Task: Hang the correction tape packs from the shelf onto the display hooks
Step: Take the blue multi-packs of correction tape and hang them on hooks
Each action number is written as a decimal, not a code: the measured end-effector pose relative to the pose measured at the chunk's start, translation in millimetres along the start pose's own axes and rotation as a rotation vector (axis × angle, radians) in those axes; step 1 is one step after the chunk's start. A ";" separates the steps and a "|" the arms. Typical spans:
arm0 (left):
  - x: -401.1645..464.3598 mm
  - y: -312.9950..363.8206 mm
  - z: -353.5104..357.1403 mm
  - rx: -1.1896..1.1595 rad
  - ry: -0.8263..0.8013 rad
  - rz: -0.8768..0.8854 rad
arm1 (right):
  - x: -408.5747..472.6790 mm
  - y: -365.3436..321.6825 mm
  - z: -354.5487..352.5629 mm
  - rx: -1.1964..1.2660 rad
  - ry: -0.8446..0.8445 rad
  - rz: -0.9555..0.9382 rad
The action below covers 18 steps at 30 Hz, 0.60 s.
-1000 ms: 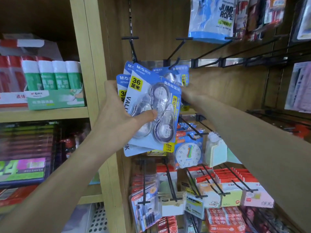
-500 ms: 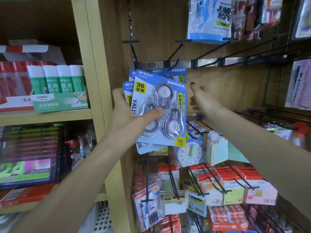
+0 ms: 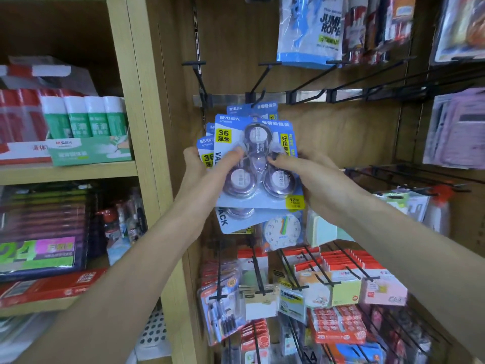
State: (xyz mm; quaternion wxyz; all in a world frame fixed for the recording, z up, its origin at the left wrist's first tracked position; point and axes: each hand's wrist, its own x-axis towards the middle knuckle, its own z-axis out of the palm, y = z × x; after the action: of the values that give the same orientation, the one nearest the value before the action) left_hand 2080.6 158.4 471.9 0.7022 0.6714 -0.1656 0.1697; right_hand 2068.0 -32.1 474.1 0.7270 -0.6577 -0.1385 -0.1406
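Correction tape packs (image 3: 256, 164) are being gripped as a fanned stack below the display hook (image 3: 258, 97), left hand (image 3: 207, 174) and right hand (image 3: 312, 179) fingers curling round them; next, probably separating the front pack and threading its hole.

The right hand (image 3: 319, 185), which half a second ago reached open toward the far wooden back panel, has come back and now grips the right edge of the front blue carded correction tape pack (image 3: 258, 164). The left hand (image 3: 207, 179) has lowered the fanned stack slightly, away from the black wire display hook (image 3: 258, 94).
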 end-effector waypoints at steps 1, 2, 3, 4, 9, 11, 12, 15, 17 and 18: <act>1.4 -0.2 -1.5 -0.007 0.012 -0.037 | -0.8 -0.1 0.1 0.001 0.007 0.001; 2.9 -0.8 -2.6 0.001 0.027 -0.053 | -0.9 -0.4 0.3 0.009 0.026 -0.002; 3.5 -1.4 -3.9 0.020 0.049 -0.046 | -1.5 -1.4 0.7 0.017 0.043 -0.012; 4.5 -2.9 -5.1 0.045 0.078 -0.019 | -1.9 -2.4 1.7 0.015 0.055 -0.021; 4.1 -6.9 -11.7 0.119 0.180 0.113 | 1.8 -10.2 2.2 -0.024 0.078 -0.028; 3.0 -8.0 -15.8 0.170 0.190 0.150 | 7.5 -16.6 1.0 -0.017 0.116 -0.073; 2.0 -7.7 -18.0 0.189 0.187 0.170 | 10.8 -20.4 0.3 -0.008 0.143 -0.114; -0.9 -4.3 -25.3 0.239 0.187 0.208 | 21.3 -30.3 -3.4 -0.013 0.165 -0.203; -1.4 -0.5 -29.9 0.269 0.182 0.225 | 28.3 -33.5 -5.0 -0.029 0.157 -0.201; -1.5 0.2 -32.5 0.292 0.181 0.240 | 31.9 -33.4 -5.6 -0.029 0.161 -0.187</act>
State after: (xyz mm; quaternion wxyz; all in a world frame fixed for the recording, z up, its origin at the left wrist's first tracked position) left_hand 2079.4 190.9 469.9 0.5843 0.7234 -0.1542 0.3339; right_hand 2084.6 -41.5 516.5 0.7100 -0.6388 -0.1384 -0.2620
